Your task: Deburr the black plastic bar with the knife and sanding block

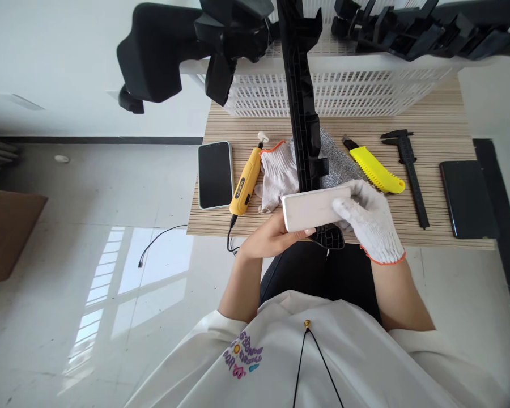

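Between my two hands is a flat white rectangular block [310,212], tilted slightly. My bare left hand [272,239] grips its left end from below, with the thumb along the lower edge. My right hand [368,216], in a white knit glove with an orange cuff, pinches the right end. Behind the block a long black plastic part [302,107] runs from the basket down to the table's near edge, its lower end partly hidden by the block. A white glove [280,174] and a grey cloth or glove [340,161] lie around that part.
On the striped wooden table [444,130] lie a yellow rotary tool [247,180], a yellow utility knife [378,170], a black caliper [412,175] and two phones [215,175]. A white basket [365,93] with black plastic parts stands behind. A cardboard box [12,232] sits left.
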`<action>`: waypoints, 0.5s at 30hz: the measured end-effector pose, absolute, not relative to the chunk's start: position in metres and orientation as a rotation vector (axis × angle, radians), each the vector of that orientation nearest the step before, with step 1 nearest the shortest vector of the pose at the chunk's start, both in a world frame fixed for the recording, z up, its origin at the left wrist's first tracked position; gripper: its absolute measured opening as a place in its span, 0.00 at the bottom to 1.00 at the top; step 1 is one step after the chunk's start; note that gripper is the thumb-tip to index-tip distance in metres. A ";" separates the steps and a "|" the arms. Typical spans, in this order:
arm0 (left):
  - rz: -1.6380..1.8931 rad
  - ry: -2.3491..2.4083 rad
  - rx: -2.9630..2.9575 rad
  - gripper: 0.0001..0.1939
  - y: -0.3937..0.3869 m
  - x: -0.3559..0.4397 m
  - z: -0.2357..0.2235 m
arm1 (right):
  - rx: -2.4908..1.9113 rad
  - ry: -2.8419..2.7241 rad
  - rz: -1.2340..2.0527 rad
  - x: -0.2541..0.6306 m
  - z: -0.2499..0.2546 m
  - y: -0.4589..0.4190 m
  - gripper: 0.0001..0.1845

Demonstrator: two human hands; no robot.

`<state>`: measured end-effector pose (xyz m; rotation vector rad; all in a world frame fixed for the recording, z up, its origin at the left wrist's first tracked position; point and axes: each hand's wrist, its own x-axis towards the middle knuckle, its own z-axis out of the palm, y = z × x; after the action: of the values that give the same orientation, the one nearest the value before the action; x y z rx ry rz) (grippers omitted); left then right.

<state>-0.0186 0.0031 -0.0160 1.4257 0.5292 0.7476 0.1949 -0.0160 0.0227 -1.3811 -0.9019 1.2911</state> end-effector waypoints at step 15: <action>0.782 0.501 1.419 0.18 0.004 -0.018 -0.018 | -1.332 -0.846 1.288 0.192 0.022 -0.015 0.19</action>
<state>-0.0176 0.0041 -0.0177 1.4195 0.5011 0.7815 0.1925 -0.0148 0.0218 -1.3323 -0.8460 1.2878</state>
